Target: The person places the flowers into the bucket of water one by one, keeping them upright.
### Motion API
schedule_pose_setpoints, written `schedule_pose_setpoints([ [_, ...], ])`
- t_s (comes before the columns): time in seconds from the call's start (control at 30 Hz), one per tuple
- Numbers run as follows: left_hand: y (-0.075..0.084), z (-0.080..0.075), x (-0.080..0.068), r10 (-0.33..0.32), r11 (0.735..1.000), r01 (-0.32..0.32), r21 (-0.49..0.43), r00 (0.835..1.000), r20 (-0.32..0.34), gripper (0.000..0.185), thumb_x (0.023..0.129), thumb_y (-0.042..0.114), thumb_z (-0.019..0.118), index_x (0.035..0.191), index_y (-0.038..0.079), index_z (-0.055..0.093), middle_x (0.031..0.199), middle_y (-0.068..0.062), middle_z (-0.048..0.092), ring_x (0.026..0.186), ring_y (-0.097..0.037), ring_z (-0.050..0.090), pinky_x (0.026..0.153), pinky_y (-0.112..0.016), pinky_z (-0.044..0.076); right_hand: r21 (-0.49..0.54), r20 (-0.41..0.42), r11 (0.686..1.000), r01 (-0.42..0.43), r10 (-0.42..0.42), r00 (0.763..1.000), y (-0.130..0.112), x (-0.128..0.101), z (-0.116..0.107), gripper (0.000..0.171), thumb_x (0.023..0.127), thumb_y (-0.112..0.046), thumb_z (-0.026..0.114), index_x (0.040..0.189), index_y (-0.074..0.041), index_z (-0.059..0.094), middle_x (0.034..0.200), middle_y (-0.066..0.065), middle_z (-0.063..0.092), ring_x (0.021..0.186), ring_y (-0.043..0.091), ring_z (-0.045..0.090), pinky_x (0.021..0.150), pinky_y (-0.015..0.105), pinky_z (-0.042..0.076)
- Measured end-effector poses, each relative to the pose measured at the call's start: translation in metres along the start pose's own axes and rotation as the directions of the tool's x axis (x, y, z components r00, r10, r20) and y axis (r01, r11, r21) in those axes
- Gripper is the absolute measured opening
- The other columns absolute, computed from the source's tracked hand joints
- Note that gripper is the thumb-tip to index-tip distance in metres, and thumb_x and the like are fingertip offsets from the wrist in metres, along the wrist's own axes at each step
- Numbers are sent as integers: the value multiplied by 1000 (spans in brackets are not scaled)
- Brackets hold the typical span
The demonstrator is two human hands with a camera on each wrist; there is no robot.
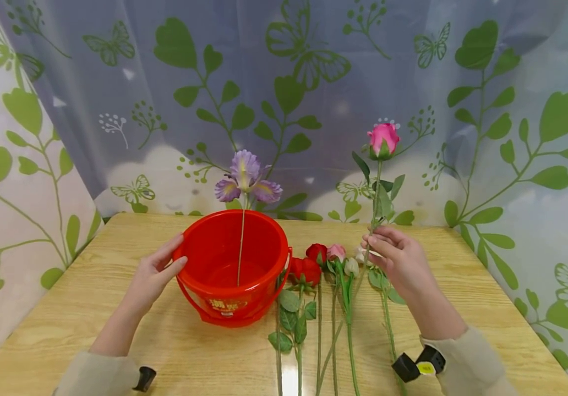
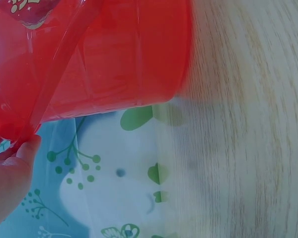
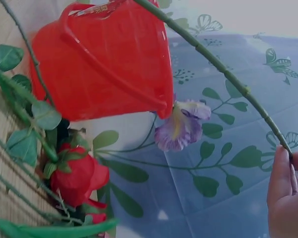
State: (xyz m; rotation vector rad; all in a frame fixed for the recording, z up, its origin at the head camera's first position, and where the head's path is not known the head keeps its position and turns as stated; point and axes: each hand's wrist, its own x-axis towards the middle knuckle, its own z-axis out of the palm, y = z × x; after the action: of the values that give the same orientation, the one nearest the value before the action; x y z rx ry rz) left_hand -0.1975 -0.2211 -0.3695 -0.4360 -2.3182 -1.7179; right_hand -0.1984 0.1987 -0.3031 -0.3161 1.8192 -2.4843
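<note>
As right grip pinches, bloom stands above.

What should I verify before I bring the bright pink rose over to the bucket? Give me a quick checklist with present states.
1. Right grip secure on the bright pink rose: ok, it pinches the stem below the leaves.
2. Left grip steadying the red bucket: ok, it holds the rim.
3. Bucket upright on the table: ok.
4. Handle off the opening: ok, it hangs outside.
5. Room beside the purple iris: ok, one thin stem stands inside.
6. Rose stem free of the lying flowers: cannot tell; it crosses them in the head view, but contact is unclear.
</note>
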Motion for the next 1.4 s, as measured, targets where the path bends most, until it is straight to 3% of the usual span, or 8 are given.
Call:
schedule_pose_setpoints([
  [0.1, 1, 1, 0, -1, 1000, 1, -7, 1000, -4, 51, 87, 8, 55, 131, -7, 35, 137, -22, 30, 125, -32, 26, 84, -10, 37, 37, -3, 999, 26, -26, 1000, -1, 2, 4, 11, 86, -2, 55, 97, -1, 51, 85, 4, 59, 81, 12, 58, 70, 22, 50],
  [0.47, -2, 0, -1, 2, 1000, -2, 7, 1000, -7, 52, 88, 11, 55, 131, -9, 34, 137, -23, 30, 125, -27, 28, 84, -10, 37, 164, -55, 986, 34, -26, 998, -7, 8, 16, 27, 85, -2, 56, 106, 4, 40, 87, 5, 58, 81, 13, 59, 73, 21, 49],
  [0.6, -2, 0, -1, 3, 1000, -3, 4, 1000, -8, 51, 88, 11, 55, 131, -9, 34, 136, -23, 30, 126, -26, 28, 85, -10, 37, 198, -66, 978, 63, -51, 997, -8, 10, 20, 21, 85, -1, 56, 102, 3, 44, 86, 5, 58, 79, 13, 58, 70, 20, 49],
  [0.77, -1, 0, -2, 0, 1000, 0, 8, 1000, -11, 52, 88, 12, 55, 131, -9, 34, 136, -22, 31, 126, -27, 28, 85, -10, 36, 269, -90, 957, 109, -87, 992, -9, 13, 24, 9, 85, 0, 56, 93, -1, 52, 84, 7, 59, 76, 14, 59, 65, 19, 50],
  [1.17, -3, 0, -1, 2, 1000, -2, 5, 1000, -5, 52, 88, 12, 55, 131, -9, 35, 136, -22, 31, 126, -28, 27, 85, -10, 36, 380, -168, 906, 184, -128, 977, -16, 20, 36, 12, 83, 2, 58, 93, 1, 52, 83, 9, 60, 75, 17, 59, 65, 20, 50],
  [1.4, -3, 0, 0, 4, 1000, -4, 13, 1000, -11, 52, 88, 12, 56, 131, -9, 35, 136, -22, 31, 125, -27, 28, 85, -10, 36, 434, -239, 868, 241, -147, 960, -21, 27, 45, 20, 81, 4, 59, 93, 2, 44, 83, 11, 57, 76, 19, 59, 66, 23, 51],
])
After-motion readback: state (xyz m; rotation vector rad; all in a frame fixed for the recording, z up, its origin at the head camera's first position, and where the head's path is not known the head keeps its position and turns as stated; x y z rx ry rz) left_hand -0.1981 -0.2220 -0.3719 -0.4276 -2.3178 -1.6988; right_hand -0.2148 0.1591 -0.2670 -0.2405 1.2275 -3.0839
